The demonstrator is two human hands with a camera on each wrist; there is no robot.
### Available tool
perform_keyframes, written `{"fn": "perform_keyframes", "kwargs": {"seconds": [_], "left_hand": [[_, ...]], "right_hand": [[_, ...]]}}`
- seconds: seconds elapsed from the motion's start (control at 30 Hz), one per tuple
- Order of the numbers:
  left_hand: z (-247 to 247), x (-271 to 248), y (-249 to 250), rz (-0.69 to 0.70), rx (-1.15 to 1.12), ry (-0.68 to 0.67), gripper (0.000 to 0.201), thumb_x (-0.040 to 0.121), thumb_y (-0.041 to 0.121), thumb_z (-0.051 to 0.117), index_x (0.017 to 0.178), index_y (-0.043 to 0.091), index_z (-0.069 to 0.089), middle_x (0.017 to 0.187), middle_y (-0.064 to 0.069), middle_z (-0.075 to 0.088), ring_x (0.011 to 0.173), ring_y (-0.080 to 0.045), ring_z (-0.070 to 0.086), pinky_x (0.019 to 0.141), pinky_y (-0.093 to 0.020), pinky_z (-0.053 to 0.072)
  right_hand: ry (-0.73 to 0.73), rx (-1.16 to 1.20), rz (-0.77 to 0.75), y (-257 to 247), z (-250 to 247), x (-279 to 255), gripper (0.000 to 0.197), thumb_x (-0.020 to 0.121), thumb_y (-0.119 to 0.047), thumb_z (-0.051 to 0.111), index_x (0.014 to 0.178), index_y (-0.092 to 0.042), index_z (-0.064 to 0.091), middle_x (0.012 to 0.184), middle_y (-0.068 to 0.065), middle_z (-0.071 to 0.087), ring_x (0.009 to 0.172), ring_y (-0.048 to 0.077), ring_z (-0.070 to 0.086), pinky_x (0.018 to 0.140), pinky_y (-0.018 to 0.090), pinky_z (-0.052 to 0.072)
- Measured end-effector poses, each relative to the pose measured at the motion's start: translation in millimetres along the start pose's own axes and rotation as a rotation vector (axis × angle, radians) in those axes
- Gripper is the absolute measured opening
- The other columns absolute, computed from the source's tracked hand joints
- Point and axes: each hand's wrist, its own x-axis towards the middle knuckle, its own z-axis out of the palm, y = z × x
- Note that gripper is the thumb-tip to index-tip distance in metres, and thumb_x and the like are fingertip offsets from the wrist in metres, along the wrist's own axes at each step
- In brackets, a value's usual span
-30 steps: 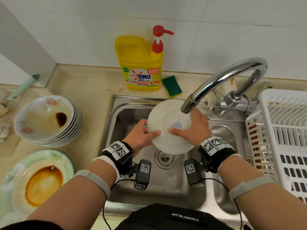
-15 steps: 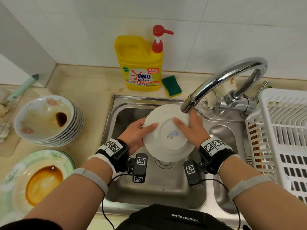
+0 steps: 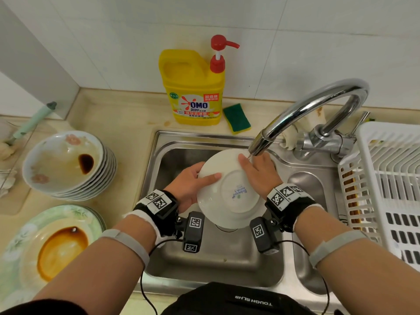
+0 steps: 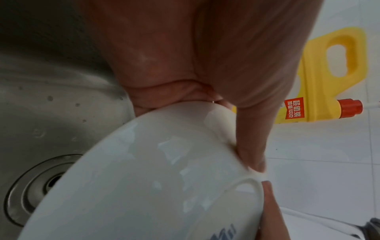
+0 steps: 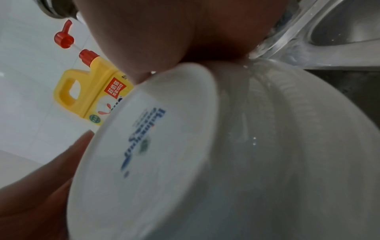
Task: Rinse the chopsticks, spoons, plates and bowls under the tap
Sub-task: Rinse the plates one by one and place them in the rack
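Right now both hands hold one white plate (image 3: 229,192) over the sink (image 3: 156,169), its underside with the blue maker's mark turned up toward the head camera. The left hand (image 3: 189,186) grips the left rim, thumb laid flat across the back and the other fingers hidden beneath. The right hand (image 3: 261,173) clasps the far right edge, thumb on the back near the foot ring, just under the tap (image 3: 295,119) spout. In the right wrist view water runs down the plate's outer curve, so the stream is meeting the rim beside that hand.

Further out, a stack of stained bowls (image 3: 68,164) and a sauce-smeared plate (image 3: 52,248) wait on the counter to the left; a white rack (image 3: 391,185) stands to the right.

The likely trouble is slip: the glaze is wet and each hand holds only an edge, so a loose turn could drop the plate onto the steel basin. Its raised rim also sits close to the spout and could knock it.
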Motion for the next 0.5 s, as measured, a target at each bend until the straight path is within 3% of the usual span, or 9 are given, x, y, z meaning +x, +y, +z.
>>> {"fn": "perform_keyframes", "kwargs": {"seconds": [0.1, 0.2, 0.33, 0.43, 0.5], "left_hand": [[0.5, 0.1, -2.5, -0.004, -0.022, -0.015, 0.042, 0.091, 0.025, 0.072, 0.129, 0.012, 0.064, 0.120, -0.015, 0.073, 0.113, -0.036, 0.068, 0.096, -0.056, 0.055], [0.9, -1.9, -5.4, -0.005, -0.072, -0.008, 0.041, 0.092, 0.026, 0.069, 0.129, 0.009, 0.064, 0.121, -0.015, 0.072, 0.112, -0.034, 0.069, 0.095, -0.050, 0.057], [-2.9, -4.3, -8.1, 0.000, -0.133, -0.029, 0.043, 0.092, 0.027, 0.067, 0.130, 0.010, 0.063, 0.123, -0.016, 0.071, 0.111, -0.032, 0.069, 0.088, -0.044, 0.059], [-8.7, -6.5, -7.4, 0.016, -0.207, -0.024, 0.042, 0.092, 0.028, 0.065, 0.131, 0.012, 0.062, 0.124, -0.015, 0.071, 0.109, -0.030, 0.070, 0.082, -0.041, 0.061], [-11.2, -7.6, -7.1, 0.026, -0.255, -0.016, 0.040, 0.092, 0.027, 0.063, 0.129, 0.013, 0.063, 0.123, -0.014, 0.071, 0.106, -0.028, 0.071, 0.079, -0.039, 0.061]], "right_hand": [[0.029, -0.025, -0.029, 0.0, 3.0, 4.7, 0.047, 0.105, -0.051, 0.037, 0.131, -0.015, 0.053, 0.123, 0.011, 0.047, 0.125, 0.032, 0.044, 0.110, 0.041, 0.031], [0.068, -0.015, -0.026, 1.4, 8.3, 6.4, 0.046, 0.105, -0.049, 0.036, 0.118, -0.011, 0.060, 0.112, 0.009, 0.048, 0.116, 0.033, 0.048, 0.105, 0.040, 0.035], [0.077, 0.113, 0.079, -0.3, 13.8, 3.9, 0.052, 0.105, -0.052, 0.037, 0.136, -0.012, 0.049, 0.126, 0.008, 0.045, 0.127, 0.029, 0.042, 0.112, 0.040, 0.030], [0.050, 0.228, 0.148, -1.3, 12.3, 1.5, 0.052, 0.107, -0.048, 0.035, 0.146, -0.014, 0.038, 0.135, 0.011, 0.039, 0.134, 0.028, 0.037, 0.110, 0.035, 0.025], [0.016, 0.297, 0.202, -0.9, 10.6, -0.7, 0.051, 0.108, -0.047, 0.032, 0.149, -0.017, 0.032, 0.147, 0.012, 0.034, 0.137, 0.028, 0.035, 0.113, 0.039, 0.025]]}}
